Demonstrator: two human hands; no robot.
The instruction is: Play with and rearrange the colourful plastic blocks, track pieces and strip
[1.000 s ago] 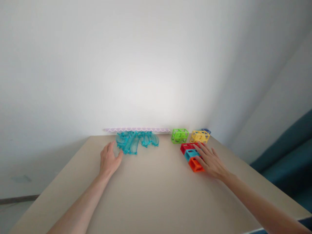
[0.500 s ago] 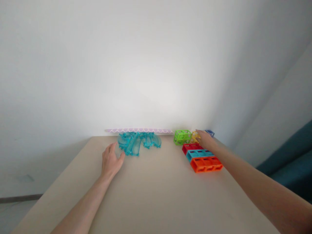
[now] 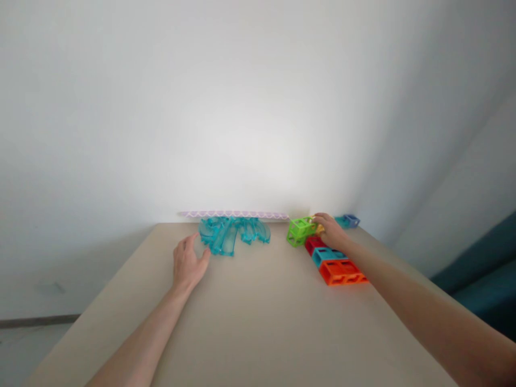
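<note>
My left hand (image 3: 188,266) lies flat and open on the beige table (image 3: 258,322), just short of a pile of clear teal curved pieces (image 3: 231,234). My right hand (image 3: 332,231) reaches to the far side, its fingers curled over a yellow open-frame block (image 3: 320,229) that is mostly hidden under them. Its fingertips touch the green open-frame cube (image 3: 298,230) beside it. A red block (image 3: 313,243), a blue block (image 3: 327,253) and an orange block (image 3: 342,272) lie joined in a row under my right forearm.
A thin purple scalloped strip (image 3: 234,214) lies along the white wall at the table's back edge. Small blue pieces (image 3: 349,220) sit at the far right corner. A dark teal surface (image 3: 484,279) stands to the right of the table.
My right hand left the red, blue and orange row, went to the far blocks and closed over the yellow one. My left hand has barely moved.
</note>
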